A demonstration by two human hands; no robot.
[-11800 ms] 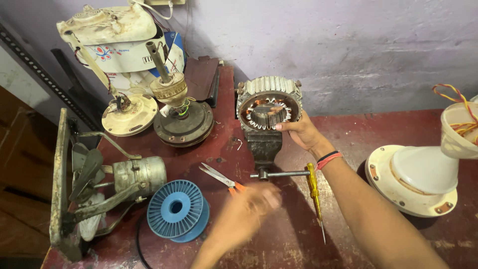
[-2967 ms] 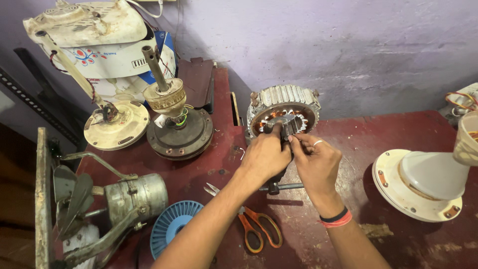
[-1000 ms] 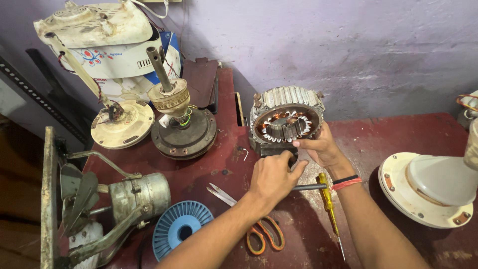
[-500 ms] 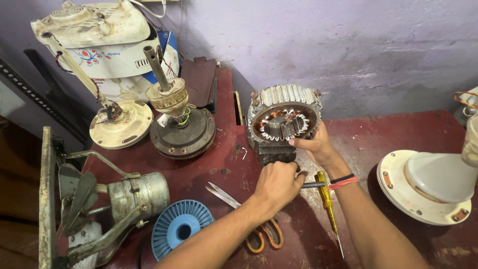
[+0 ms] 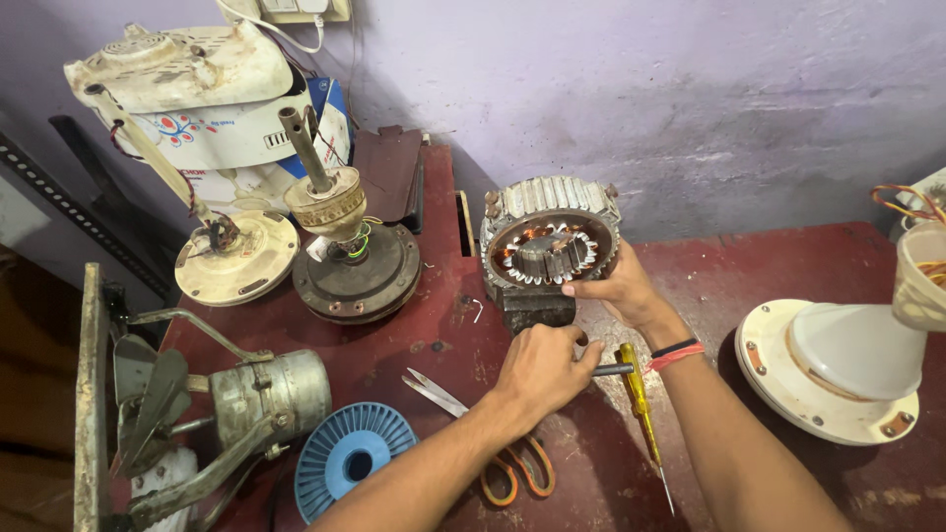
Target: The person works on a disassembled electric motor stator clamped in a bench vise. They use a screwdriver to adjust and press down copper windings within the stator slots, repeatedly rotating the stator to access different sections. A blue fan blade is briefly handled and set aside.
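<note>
A round metal motor stator [image 5: 549,234] with copper windings stands on edge in a small dark vise [image 5: 532,307] on the red table [image 5: 759,286]. My right hand [image 5: 608,283] grips the stator's lower right rim. My left hand [image 5: 540,367] is closed around the vise's metal handle bar [image 5: 611,370], just below the vise. A yellow-handled screwdriver [image 5: 639,399] lies beside my right wrist, and orange-handled scissors [image 5: 488,443] lie under my left forearm.
A blue plastic spool [image 5: 345,458] and a grey fan motor with blades [image 5: 236,404] sit at the lower left. Two old ceiling-fan motors [image 5: 350,261] and a cream housing [image 5: 177,74] stand at the back left. A white fan base [image 5: 838,369] is at the right.
My left hand has shifted slightly on the vise handle, below the vise. My right hand stays on the stator's rim. The view has drifted a little.
</note>
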